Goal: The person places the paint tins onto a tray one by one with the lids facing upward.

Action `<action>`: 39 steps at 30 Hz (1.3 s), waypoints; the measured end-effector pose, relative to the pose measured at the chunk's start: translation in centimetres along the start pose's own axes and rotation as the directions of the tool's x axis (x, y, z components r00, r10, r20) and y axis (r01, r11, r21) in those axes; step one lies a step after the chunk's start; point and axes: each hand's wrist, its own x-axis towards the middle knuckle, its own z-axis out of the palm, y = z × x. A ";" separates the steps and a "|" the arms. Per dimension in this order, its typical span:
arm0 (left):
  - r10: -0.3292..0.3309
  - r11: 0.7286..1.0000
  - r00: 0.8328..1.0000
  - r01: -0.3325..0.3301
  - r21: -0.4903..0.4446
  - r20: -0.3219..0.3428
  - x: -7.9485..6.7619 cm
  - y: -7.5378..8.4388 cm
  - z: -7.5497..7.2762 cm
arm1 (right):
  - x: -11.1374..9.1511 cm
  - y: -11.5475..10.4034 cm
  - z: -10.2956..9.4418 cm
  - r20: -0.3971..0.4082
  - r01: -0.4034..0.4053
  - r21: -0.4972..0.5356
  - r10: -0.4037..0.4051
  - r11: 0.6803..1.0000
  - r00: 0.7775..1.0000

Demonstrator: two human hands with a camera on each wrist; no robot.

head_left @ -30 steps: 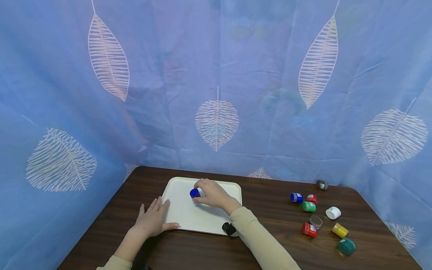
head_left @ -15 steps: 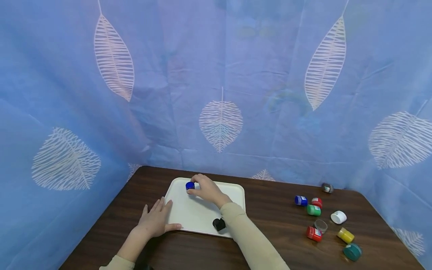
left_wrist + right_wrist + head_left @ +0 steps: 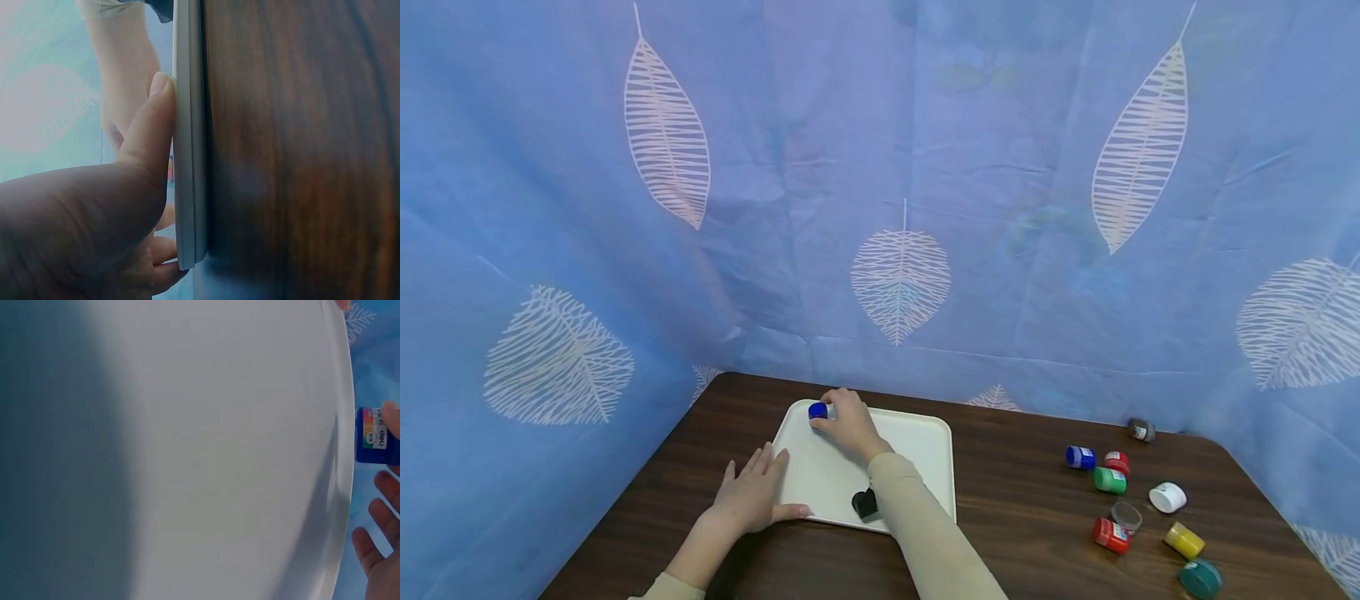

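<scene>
My right hand (image 3: 850,427) pinches a small blue paint jar (image 3: 817,411) between thumb and fingers near the far left corner of the cream tray (image 3: 917,450). A printed label shows on the jar (image 3: 375,428) in the right wrist view, where the hand lies along the right edge. At the tray's near left corner rests my left hand (image 3: 747,493), fingers spread along the left rim and the thumb (image 3: 147,125) lying along the front rim.
Right of the tray, several jars lie on the dark wood table (image 3: 1000,483): blue (image 3: 1080,457), green (image 3: 1109,480), two reds, including one in front (image 3: 1111,535), white (image 3: 1167,497), yellow (image 3: 1183,541), teal (image 3: 1201,578), dark grey (image 3: 1141,430). A blue curtain (image 3: 790,292) hangs behind.
My right hand has carried the blue jar left and back over the tray, turning it from sideways to cap up. My left hand stays at the tray's corner. The head view has shifted slightly.
</scene>
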 end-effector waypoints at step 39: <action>-0.009 1.000 1.000 0.009 -0.006 -0.002 0.1 0.1 0.1 | -1.4 -2.2 -2.3 0.070 -0.068 -0.012 0.068 0.998 0.995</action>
